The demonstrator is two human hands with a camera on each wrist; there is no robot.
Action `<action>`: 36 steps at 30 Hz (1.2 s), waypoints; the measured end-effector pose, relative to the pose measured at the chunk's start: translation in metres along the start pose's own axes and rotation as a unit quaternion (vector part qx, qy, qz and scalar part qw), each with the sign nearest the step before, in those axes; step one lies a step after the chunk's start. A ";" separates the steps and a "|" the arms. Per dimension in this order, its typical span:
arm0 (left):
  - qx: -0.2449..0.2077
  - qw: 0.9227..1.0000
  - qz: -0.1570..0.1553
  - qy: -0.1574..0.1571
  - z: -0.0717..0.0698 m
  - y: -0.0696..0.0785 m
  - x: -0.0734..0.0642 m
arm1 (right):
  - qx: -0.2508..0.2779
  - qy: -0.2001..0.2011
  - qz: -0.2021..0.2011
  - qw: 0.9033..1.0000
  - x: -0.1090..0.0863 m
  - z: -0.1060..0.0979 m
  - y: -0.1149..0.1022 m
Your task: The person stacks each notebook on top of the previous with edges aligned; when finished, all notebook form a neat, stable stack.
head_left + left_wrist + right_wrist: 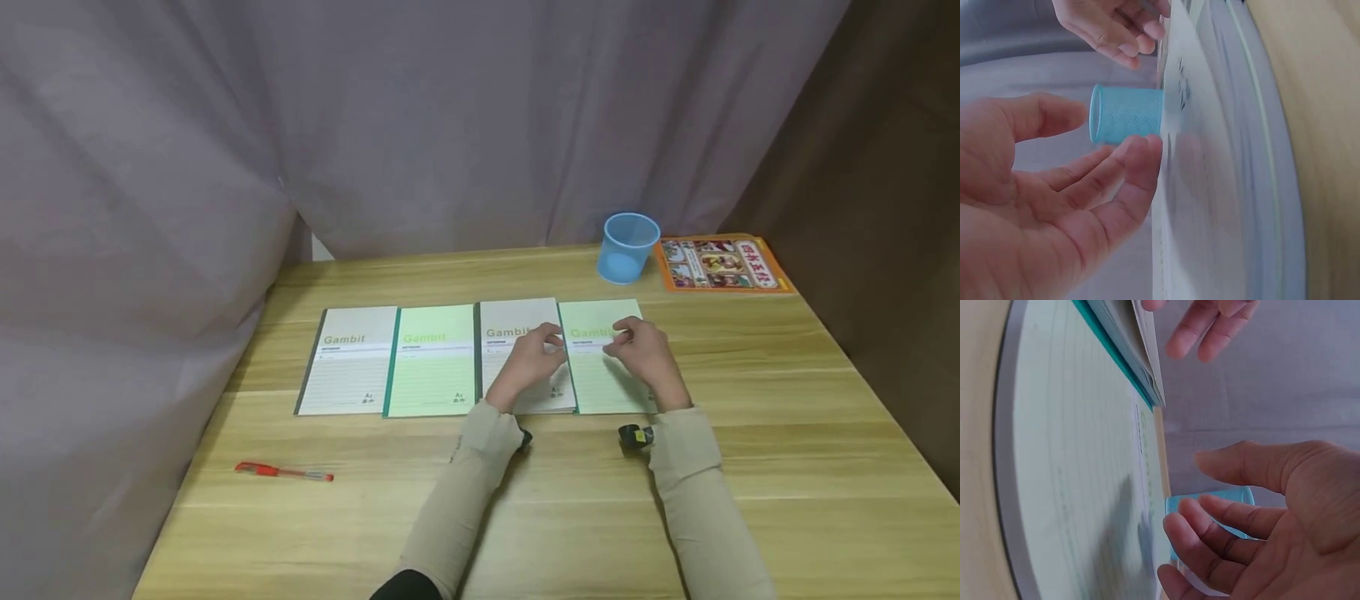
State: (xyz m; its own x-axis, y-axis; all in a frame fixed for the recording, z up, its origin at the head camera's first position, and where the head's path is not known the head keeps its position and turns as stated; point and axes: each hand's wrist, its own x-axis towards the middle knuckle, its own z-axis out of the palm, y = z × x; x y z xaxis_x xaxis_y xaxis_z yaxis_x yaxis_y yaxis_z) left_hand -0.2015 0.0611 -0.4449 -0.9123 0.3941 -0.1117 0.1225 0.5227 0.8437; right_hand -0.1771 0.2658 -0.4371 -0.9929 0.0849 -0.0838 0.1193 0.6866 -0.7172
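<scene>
Several thin "Gambit" notebooks lie side by side in a row, grey and green by turns. Over the grey notebook right of the row's middle hovers my left hand, fingers loosely bent and nothing between them. My right hand is above the green notebook at the row's right end, thumb and fingers apart, also holding nothing. Its shadow falls on the ruled cover in the right wrist view. At the left end are another grey notebook and, beside it, another green notebook.
A blue mesh cup stands upright at the back of the wooden table. Right of it lies an orange picture book. A red pen rests at the front left. Grey curtain hangs behind the table.
</scene>
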 end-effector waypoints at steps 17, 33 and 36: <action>0.013 0.999 -0.023 -0.039 0.010 0.005 0.001 | 0.005 -0.011 0.052 0.999 0.000 -0.018 0.017; 0.027 0.999 -0.004 -0.046 0.013 -0.001 -0.001 | -0.005 -0.009 0.081 0.997 -0.003 -0.023 0.026; 0.035 0.999 0.001 -0.041 0.012 0.000 0.001 | -0.007 -0.002 0.102 0.995 -0.002 -0.025 0.026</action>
State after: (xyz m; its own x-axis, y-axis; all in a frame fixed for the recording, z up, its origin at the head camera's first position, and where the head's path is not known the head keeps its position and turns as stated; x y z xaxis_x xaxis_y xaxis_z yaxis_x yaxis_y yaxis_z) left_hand -0.1971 0.0707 -0.4516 -0.8771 0.4547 -0.1549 0.1541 0.5718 0.8058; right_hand -0.1720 0.3014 -0.4386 -0.9481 0.2207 -0.2288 0.3179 0.6659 -0.6749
